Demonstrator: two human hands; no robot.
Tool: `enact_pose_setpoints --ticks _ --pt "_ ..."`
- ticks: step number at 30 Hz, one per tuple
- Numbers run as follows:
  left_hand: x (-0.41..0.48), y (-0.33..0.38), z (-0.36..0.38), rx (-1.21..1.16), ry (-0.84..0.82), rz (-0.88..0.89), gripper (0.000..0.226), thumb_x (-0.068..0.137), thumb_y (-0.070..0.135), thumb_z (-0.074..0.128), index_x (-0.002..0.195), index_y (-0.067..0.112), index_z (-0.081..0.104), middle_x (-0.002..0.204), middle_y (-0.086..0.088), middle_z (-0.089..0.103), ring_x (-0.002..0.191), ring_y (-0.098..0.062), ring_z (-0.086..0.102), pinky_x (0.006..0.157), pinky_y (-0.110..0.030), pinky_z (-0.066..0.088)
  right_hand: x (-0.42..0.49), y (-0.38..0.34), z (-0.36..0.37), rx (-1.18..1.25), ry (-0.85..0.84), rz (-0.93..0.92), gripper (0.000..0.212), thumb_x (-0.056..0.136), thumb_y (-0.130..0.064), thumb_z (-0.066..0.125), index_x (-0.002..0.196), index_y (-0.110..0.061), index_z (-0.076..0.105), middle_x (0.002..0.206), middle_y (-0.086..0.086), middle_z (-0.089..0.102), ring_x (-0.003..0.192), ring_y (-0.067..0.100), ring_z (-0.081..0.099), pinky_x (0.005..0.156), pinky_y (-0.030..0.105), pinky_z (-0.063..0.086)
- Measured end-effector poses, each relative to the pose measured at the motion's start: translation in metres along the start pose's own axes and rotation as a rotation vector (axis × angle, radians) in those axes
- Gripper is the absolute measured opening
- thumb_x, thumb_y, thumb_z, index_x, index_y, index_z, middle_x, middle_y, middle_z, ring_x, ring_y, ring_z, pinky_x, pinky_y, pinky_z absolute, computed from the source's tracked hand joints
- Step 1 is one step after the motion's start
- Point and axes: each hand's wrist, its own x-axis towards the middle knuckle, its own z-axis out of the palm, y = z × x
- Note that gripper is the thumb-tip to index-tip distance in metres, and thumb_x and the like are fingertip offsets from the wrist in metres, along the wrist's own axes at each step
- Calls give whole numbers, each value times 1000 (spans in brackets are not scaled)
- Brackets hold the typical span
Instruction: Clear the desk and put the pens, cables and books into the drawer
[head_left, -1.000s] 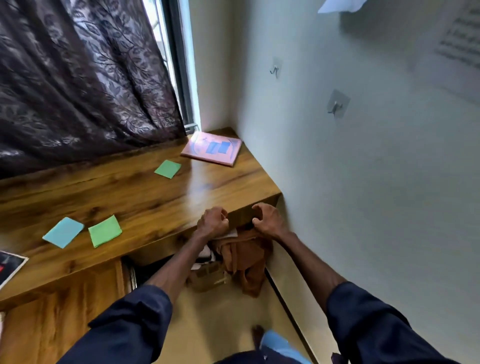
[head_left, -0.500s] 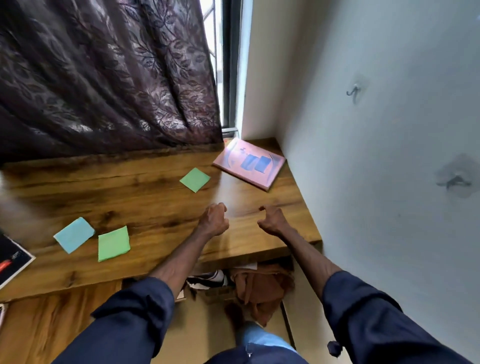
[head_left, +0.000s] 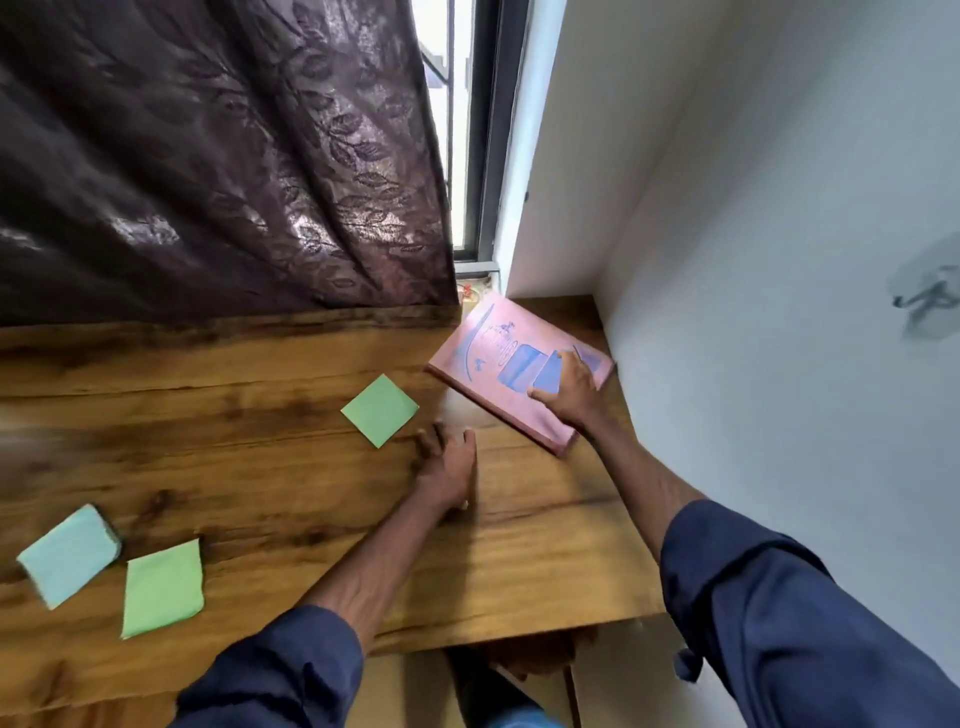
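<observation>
Wooden bench (head_left: 260, 462) held a pink book (head_left: 485, 356) in its far right corner by the wall (head_left: 779, 260); the right hand (head_left: 571, 392) pressed straight fingers on its cover, while the left hand (head_left: 447, 470) lay flat on bare wood.

A dark leaf-patterned curtain (head_left: 208, 156) hangs left of the window (head_left: 467, 130).

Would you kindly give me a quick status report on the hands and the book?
Right hand flat on pink book. Left hand open on desk. Green note nearby, clear of book.
</observation>
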Motion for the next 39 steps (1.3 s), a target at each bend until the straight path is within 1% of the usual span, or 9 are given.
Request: enact_pose_setpoints --ticks 4,6,9,17,23,27,31,35,39 --pt "10 1 0 -43 -17 4 117 79 9 84 161 16 1 162 -30 -23 146 -62 -10 113 -70 30 50 7 -17 -96 -79 38 118 77 -46 83 157 1 10 167 16 10 155 26 11 125 33 15" --pt "11 -1 -1 -70 -27 11 116 79 10 84 161 16 1 161 -30 -24 147 -60 -12 114 -70 29 60 12 -18 -161 -83 51 125 67 -53 87 156 -1 17 162 15 23 152 26 22 122 36 25" --pt "11 -1 -1 -71 -32 14 116 79 11 84 161 17 2 161 -29 -26 148 -59 -13 114 -70 29 61 16 -16 -160 -55 82 121 59 -59 89 150 -6 29 151 11 38 143 25 37 114 37 37" --pt "12 7 10 -249 35 -55 105 82 -3 67 162 25 4 162 -16 -34 150 -50 -22 118 -70 18 7 16 24 -213 -45 240 123 63 -65 83 149 0 23 149 20 32 139 35 35 113 41 38" --pt "10 14 8 -656 153 -139 90 81 21 76 156 38 30 167 -11 -25 154 -40 -20 121 -68 7 -49 25 56 -243 12 343 128 69 -76 71 148 12 20 148 30 34 133 42 42 103 47 46" --pt "6 16 9 -934 220 -215 64 74 19 81 135 27 62 168 -5 3 154 -28 6 125 -34 19 -71 26 67 -235 43 367 128 70 -77 69 146 15 23 144 30 39 128 41 46 100 45 47" --pt "-10 15 20 -1203 226 -259 29 79 17 82 99 19 61 133 -8 59 116 -19 56 96 -35 53 -92 27 78 -218 -6 404 128 69 -80 67 144 15 27 140 28 42 124 38 48 98 40 47" --pt "-34 3 30 -1405 155 -209 57 92 12 70 134 17 33 135 -9 57 117 -22 60 91 -41 55 -108 31 80 -66 -100 364 120 64 -83 68 138 7 39 136 24 47 124 36 48 99 40 47" --pt "-55 -15 34 -1406 260 -119 61 92 5 69 140 17 33 133 -19 63 117 -29 66 94 -47 59 -126 30 77 149 -155 278 101 62 -81 73 130 -8 60 130 15 63 122 34 56 102 44 50"
